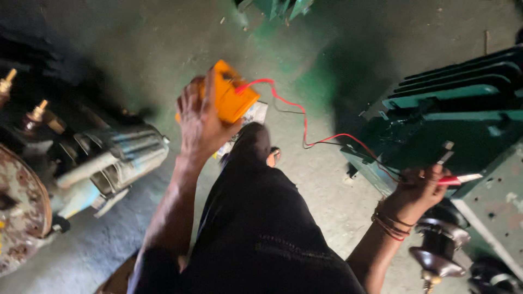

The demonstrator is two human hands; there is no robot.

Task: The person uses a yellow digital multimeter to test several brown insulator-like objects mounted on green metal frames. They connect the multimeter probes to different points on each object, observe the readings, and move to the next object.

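Far to the left of the left hand stood a rusty disc [19,212], with brass terminals [37,113] above it and a grey ribbed motor [122,158] lying on the floor [136,43] between them and the forearm. The left hand [199,122] was clenched around an orange meter [231,92], lifted above the floor with the meter's face turned away, so its dial could not be read. Just beyond the meter, partly under it, lay a printed card [253,115]. A red lead [305,122] and a thinner black lead [286,110] ran from the meter's right edge, sagging across the gap toward the right hand. Below that gap the person's dark-clad knee [256,218] rose between the two arms, with a foot [273,156] showing at its far side. The right hand [422,190], with red thread bands [389,224] at the wrist, pinched two probes [449,166], one red-handled and one with a metal tip pointing up. They were held against the green finned casing [463,109] that filled the space to the right of that hand. Just below the right wrist sat a brown insulator [438,247] with a threaded stud, mounted on the casing's grey-green side.
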